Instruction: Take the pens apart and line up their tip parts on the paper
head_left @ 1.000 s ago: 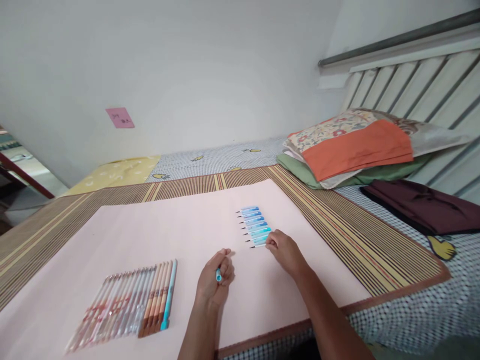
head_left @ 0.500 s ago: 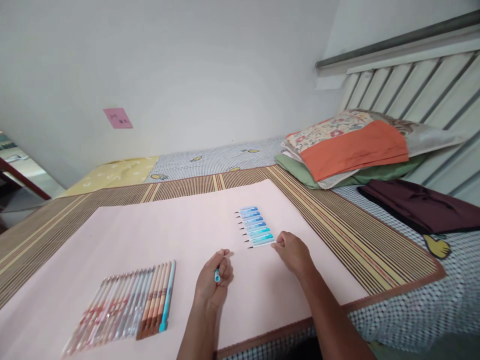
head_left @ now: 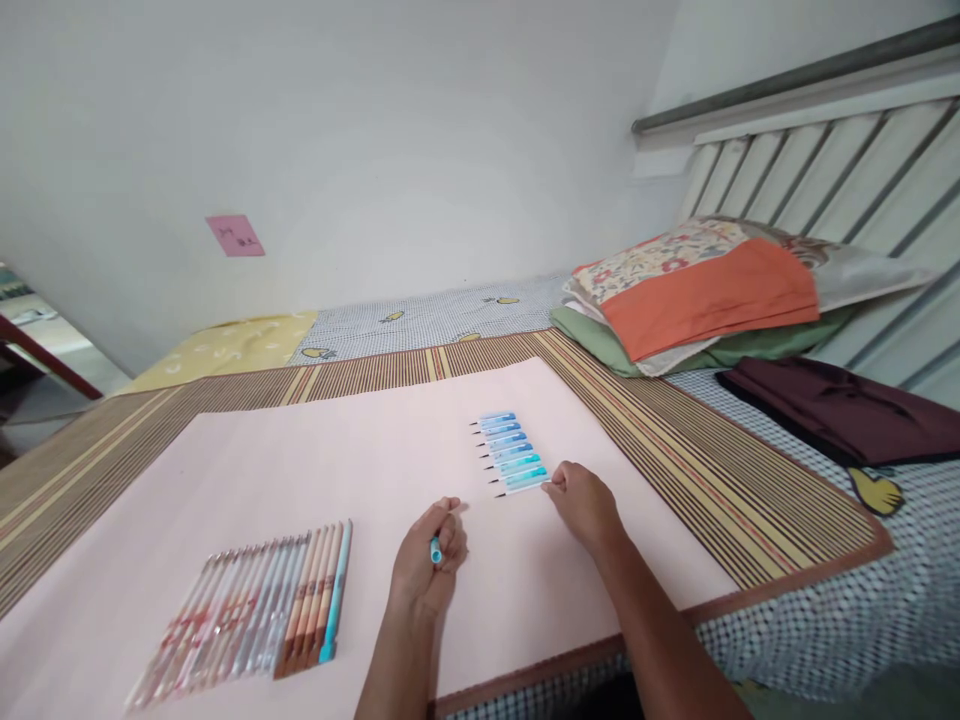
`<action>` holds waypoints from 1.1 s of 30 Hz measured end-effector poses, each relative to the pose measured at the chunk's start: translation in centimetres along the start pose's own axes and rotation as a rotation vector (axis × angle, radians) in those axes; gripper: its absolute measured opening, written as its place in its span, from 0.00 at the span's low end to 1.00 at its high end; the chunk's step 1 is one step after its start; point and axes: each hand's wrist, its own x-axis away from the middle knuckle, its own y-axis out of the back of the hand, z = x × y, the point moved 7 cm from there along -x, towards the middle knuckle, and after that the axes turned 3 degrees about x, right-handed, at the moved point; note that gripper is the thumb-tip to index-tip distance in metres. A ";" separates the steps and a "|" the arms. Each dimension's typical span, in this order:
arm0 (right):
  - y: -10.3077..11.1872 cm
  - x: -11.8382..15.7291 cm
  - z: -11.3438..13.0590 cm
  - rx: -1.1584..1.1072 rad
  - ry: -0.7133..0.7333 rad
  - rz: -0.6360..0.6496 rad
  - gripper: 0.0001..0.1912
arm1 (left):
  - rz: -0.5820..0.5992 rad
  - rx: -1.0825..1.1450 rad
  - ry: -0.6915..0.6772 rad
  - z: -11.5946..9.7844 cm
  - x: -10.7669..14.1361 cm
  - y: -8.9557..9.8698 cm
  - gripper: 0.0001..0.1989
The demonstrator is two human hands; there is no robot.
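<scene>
My left hand (head_left: 433, 550) is closed around a small turquoise tube (head_left: 436, 550), whose round open end faces me; the rest is hidden in the palm. A row of several short blue-to-teal pencil-like pieces (head_left: 511, 447) with dark pointed tips lies on the pink sheet (head_left: 375, 450), tips to the left. My right hand (head_left: 585, 500) pinches the right end of the nearest piece, a whitish stick (head_left: 523, 488) with a dark tip, which lies flat at the row's near side.
At the left, clear and pinkish pens (head_left: 217, 620), brown-ended ones (head_left: 309, 600) and a turquoise one (head_left: 337, 590) lie side by side. The sheet rests on a striped mat (head_left: 637, 440). Pillows (head_left: 712, 290) and a dark maroon cloth (head_left: 832, 410) are at the right.
Hardly anything differs. Both hands keep their places and grips, and the row of pieces looks the same.
</scene>
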 end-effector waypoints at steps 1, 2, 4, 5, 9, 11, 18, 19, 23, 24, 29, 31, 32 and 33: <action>0.0 0.0 0.0 0.001 -0.001 0.003 0.09 | 0.001 -0.003 0.000 0.0 0.0 0.0 0.15; 0.0 0.0 0.1 0.002 -0.001 0.006 0.08 | 0.001 -0.004 -0.001 0.0 0.0 0.0 0.15; 0.0 0.1 0.2 0.005 0.000 0.012 0.08 | 0.005 -0.008 0.002 0.0 0.0 0.1 0.15; 0.1 0.1 0.2 0.009 0.001 0.013 0.09 | 0.010 -0.010 0.002 0.0 -0.1 0.1 0.15; 0.1 0.1 0.3 0.016 0.003 0.015 0.09 | 0.031 -0.017 -0.003 0.1 -0.2 0.1 0.14; 0.1 0.1 0.4 0.017 0.012 0.014 0.08 | 0.037 -0.021 -0.002 0.1 -0.2 0.2 0.14; 0.1 0.2 0.5 0.025 0.045 0.004 0.08 | 0.017 -0.004 -0.002 0.1 -0.1 0.2 0.14; 0.1 0.1 0.5 0.029 0.047 0.005 0.08 | 0.014 -0.003 -0.001 0.1 -0.1 0.2 0.14; 0.0 0.1 0.5 0.024 0.043 0.011 0.08 | 0.005 -0.015 0.008 0.1 0.0 0.1 0.14; 0.0 0.2 0.5 0.021 0.038 0.015 0.08 | 0.001 -0.017 0.009 0.1 0.1 0.1 0.14; -0.2 0.2 0.4 0.028 0.035 0.021 0.09 | -0.010 -0.004 0.013 0.0 0.1 0.0 0.15; 0.0 0.1 0.2 0.009 0.038 0.001 0.08 | -0.023 0.004 0.011 0.1 0.0 0.1 0.15; 0.4 0.0 0.2 -0.011 0.038 -0.027 0.08 | -0.030 0.006 0.009 0.1 -0.1 0.2 0.16; 0.9 0.1 0.2 -0.047 0.039 -0.066 0.07 | -0.036 0.008 0.007 0.1 -0.1 0.3 0.16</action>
